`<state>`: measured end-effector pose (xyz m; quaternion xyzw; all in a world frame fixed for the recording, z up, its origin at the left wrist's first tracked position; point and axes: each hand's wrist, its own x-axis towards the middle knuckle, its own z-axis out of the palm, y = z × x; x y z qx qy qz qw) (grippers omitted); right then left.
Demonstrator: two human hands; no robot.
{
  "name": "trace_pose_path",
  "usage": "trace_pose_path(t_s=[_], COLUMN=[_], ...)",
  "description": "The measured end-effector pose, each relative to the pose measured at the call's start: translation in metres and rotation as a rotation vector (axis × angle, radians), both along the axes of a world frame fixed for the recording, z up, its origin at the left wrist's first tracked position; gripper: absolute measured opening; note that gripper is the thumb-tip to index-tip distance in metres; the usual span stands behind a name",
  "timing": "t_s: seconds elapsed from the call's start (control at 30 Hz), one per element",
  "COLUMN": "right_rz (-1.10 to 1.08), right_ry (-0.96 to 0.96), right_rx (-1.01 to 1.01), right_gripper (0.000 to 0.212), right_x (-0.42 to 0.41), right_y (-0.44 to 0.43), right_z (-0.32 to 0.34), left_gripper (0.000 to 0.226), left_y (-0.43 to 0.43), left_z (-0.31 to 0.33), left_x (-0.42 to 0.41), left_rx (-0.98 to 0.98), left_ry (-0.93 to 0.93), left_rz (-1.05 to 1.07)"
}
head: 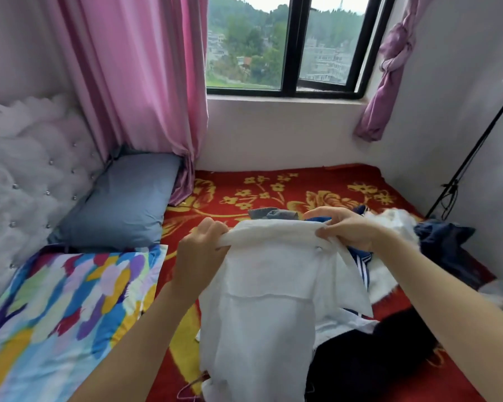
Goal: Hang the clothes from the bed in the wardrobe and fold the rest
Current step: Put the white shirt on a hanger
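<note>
Here both hands are curled tight on the top edge of a white garment (262,300): the left hand (204,242) grips one end and the right hand (343,227) pinches the other. The cloth is stretched between them and hangs down over the bed (273,190). A heap of dark and white clothes (445,245) lies just behind and beside the right hand, near the wall (462,111). Leftward, open red blanket runs to the grey pillow (122,207).
</note>
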<state>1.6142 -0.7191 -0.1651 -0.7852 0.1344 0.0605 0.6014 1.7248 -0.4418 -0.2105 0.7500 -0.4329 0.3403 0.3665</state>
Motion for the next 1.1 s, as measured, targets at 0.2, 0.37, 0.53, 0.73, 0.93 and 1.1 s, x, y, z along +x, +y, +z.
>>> trace_pose_path(t_s=[0.2, 0.37, 0.53, 0.73, 0.93, 1.1], right_rz=[-0.288, -0.485, -0.522, -0.23, -0.3, -0.357], right_ry=[-0.116, -0.009, -0.252, -0.286, -0.219, -0.059], right_rx=[-0.272, -0.515, -0.763, -0.658, -0.656, -0.642], right_gripper=[0.02, 0.018, 0.024, 0.046, 0.051, 0.048], right_x=[-0.003, -0.004, -0.022, -0.025, -0.013, -0.006], right_y=[0.034, 0.057, 0.122, 0.178, 0.201, 0.205], right_z=[-0.045, -0.101, -0.145, -0.181, -0.189, -0.195], left_gripper=[0.046, 0.029, 0.058, 0.038, 0.016, 0.013], left_y=[0.017, 0.034, 0.045, 0.053, 0.063, 0.066], left_z=[-0.029, -0.045, -0.032, -0.017, -0.005, 0.007], left_x=[-0.009, -0.017, -0.028, -0.037, -0.039, -0.042], left_rx=[0.16, 0.272, 0.223, 0.146, -0.071, -0.265], left_ry=[-0.355, -0.207, 0.116, 0.185, 0.383, 0.555], left_rz=[0.126, 0.058, 0.123, 0.141, 0.179, 0.22])
